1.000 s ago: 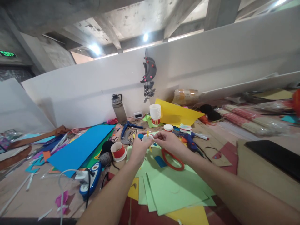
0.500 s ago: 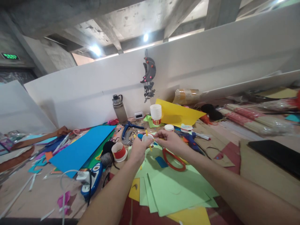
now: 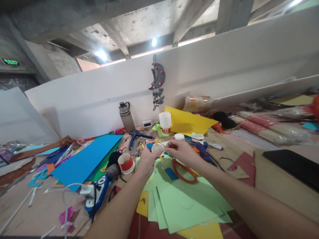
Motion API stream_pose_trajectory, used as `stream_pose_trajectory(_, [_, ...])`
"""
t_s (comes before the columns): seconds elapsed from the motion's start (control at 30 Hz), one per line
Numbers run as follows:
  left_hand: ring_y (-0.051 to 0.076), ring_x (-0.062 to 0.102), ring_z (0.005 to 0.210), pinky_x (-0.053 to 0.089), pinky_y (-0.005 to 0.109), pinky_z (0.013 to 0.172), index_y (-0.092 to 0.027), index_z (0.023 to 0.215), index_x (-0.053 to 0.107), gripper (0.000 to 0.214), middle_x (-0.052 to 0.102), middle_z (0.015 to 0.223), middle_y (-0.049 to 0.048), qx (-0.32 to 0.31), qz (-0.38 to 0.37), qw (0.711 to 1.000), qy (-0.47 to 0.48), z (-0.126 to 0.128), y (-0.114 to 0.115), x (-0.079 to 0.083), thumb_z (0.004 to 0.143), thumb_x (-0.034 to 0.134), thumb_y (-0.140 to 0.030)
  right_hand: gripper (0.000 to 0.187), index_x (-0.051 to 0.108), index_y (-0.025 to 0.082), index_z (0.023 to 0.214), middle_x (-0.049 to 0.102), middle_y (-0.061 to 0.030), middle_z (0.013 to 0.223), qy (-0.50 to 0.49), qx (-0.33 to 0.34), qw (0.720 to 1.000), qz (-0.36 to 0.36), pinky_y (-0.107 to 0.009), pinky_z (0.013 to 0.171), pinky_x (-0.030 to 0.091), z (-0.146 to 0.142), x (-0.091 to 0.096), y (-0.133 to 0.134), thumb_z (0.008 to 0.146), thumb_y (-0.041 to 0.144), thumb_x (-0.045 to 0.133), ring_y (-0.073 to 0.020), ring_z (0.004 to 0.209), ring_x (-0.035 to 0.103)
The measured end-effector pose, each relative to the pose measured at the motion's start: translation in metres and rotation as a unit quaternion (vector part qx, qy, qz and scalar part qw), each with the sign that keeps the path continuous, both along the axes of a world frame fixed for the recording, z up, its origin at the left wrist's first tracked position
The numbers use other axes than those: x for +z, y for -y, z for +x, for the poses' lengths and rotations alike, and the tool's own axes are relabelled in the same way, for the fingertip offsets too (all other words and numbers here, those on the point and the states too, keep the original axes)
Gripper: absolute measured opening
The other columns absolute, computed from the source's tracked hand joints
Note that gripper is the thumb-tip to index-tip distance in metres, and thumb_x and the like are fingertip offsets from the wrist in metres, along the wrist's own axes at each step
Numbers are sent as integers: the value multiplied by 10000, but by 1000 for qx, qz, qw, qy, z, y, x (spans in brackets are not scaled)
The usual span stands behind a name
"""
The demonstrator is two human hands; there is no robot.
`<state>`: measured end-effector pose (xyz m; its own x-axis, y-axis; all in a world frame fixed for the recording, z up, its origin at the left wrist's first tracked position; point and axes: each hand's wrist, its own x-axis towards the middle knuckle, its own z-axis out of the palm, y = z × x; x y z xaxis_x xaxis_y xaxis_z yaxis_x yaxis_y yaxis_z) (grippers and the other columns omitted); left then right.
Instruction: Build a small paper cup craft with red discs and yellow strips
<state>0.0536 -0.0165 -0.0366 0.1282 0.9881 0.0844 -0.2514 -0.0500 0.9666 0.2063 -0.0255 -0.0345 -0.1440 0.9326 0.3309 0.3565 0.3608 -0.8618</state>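
Observation:
My left hand [image 3: 147,161] is closed around a small white paper cup [image 3: 157,148], its open mouth turned toward me. Short yellow strips stick out from the cup's rim, and a blue piece shows at its left side. My right hand [image 3: 180,152] is pinched at the cup's right edge; whatever its fingertips hold is too small to make out. Below the hands lie light green paper sheets [image 3: 191,205], a small blue paper piece [image 3: 171,173] and an orange-red loop [image 3: 184,180] resembling a scissor handle.
To the left stand a red-and-white paper cup [image 3: 126,162], a grey yarn ball [image 3: 113,172] and a blue power strip [image 3: 101,196]. Farther back are a bottle [image 3: 127,119], stacked cups [image 3: 165,119] and blue pliers [image 3: 134,136]. A blue glue gun [image 3: 204,152] lies right.
Both hands stay nearly in place at the cup. My right fingers have shifted slightly at its edge, and the whole view has moved a little.

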Motion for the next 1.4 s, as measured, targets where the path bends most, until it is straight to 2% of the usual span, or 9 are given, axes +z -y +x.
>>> stream_pose_trajectory(0.23, [119, 562, 656, 444, 253, 637, -153, 845, 540, 372, 612, 744, 6, 17, 12, 1000, -9, -2, -4, -3, 544, 748, -217, 141, 612, 171, 754, 633, 1, 709, -8, 9, 1000, -3, -237, 594, 400, 0, 4, 2, 756, 292, 539, -133, 654, 548])
stream_pose_trajectory(0.4, [130, 578, 705, 431, 262, 688, -166, 877, 547, 365, 621, 777, 7, 20, 51, 998, -19, -5, -6, -4, 576, 742, -234, 161, 619, 178, 835, 658, -19, 800, -19, 5, 1000, 11, -248, 633, 420, 2, 6, 4, 764, 298, 540, -148, 714, 574])
stream_pose_trajectory(0.87, [139, 584, 724, 420, 267, 711, -157, 892, 576, 365, 641, 792, 23, 39, 60, 997, -28, -6, -8, -6, 579, 741, -243, 143, 628, 179, 802, 662, -16, 781, -4, -1, 999, 36, -252, 633, 417, 0, 7, 6, 756, 290, 550, -149, 694, 568])
stream_pose_trajectory(1.0, [130, 575, 717, 418, 255, 705, -168, 874, 582, 327, 638, 781, 10, 39, 68, 997, -21, -6, -5, -1, 588, 733, -220, 159, 627, 183, 810, 657, -22, 785, 8, -26, 999, 23, -267, 653, 416, 2, 8, 7, 769, 295, 521, -167, 717, 570])
stream_pose_trajectory(1.1, [133, 561, 687, 416, 248, 672, -173, 824, 602, 286, 633, 745, 7, 66, 97, 991, -60, -7, -1, 6, 575, 737, -216, 183, 630, 199, 875, 644, -45, 905, 54, -78, 994, 43, -322, 771, 405, 6, 13, 7, 730, 282, 554, -210, 859, 554])
stream_pose_trajectory(1.2, [159, 567, 748, 424, 270, 712, -189, 805, 623, 203, 640, 804, 29, 89, 174, 974, -116, -11, 3, 15, 617, 699, -201, 326, 616, 242, 973, 581, -51, 1058, 101, -169, 977, 87, -391, 879, 341, 10, 20, 8, 648, 225, 598, -255, 1005, 473])
stream_pose_trajectory(1.27, [183, 569, 855, 419, 302, 797, -205, 797, 624, 162, 635, 894, 44, 95, 259, 950, -144, -15, 5, 20, 648, 652, -147, 298, 599, 234, 955, 568, -54, 1027, 64, -206, 973, 88, -374, 848, 355, 11, 25, 8, 660, 211, 566, -237, 959, 479])
stream_pose_trajectory(1.33, [202, 552, 946, 396, 336, 869, -219, 798, 626, 179, 618, 968, 53, 103, 340, 917, -183, -19, 7, 23, 662, 620, -103, 153, 572, 207, 860, 579, -43, 865, -27, -179, 983, 37, -313, 716, 395, 10, 27, 9, 727, 261, 518, -184, 783, 510])
stream_pose_trajectory(1.4, [215, 533, 992, 380, 364, 902, -233, 812, 640, 192, 597, 1023, 59, 123, 397, 879, -236, -23, 7, 25, 676, 614, -100, 197, 543, 191, 787, 557, -15, 700, -118, -85, 987, -70, -264, 562, 371, 6, 26, 10, 792, 375, 473, -133, 590, 473])
